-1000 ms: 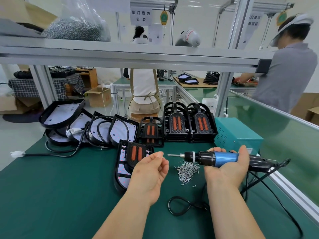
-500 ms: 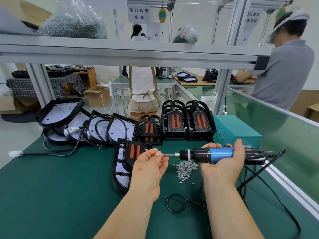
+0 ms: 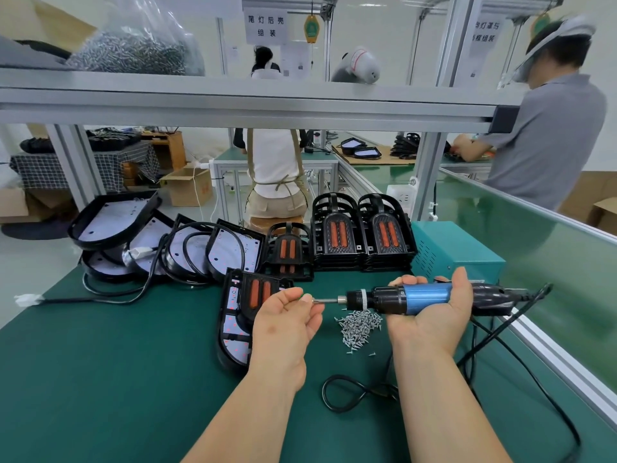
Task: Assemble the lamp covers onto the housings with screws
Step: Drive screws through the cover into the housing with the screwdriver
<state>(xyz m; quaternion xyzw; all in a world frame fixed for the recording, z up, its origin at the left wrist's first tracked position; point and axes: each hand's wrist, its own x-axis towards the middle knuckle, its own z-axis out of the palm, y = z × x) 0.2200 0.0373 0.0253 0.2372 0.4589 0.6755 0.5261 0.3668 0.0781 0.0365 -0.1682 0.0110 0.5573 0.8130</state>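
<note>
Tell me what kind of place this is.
Likely a lamp assembly line in a factory: stacked black lamp covers, a pile of screws on the green bench, an electric screwdriver in the right hand, another worker behind.

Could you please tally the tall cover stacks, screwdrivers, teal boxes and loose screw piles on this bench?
Tall cover stacks: 2
Screwdriver: 1
Teal box: 1
Screw pile: 1
Total: 5
</note>
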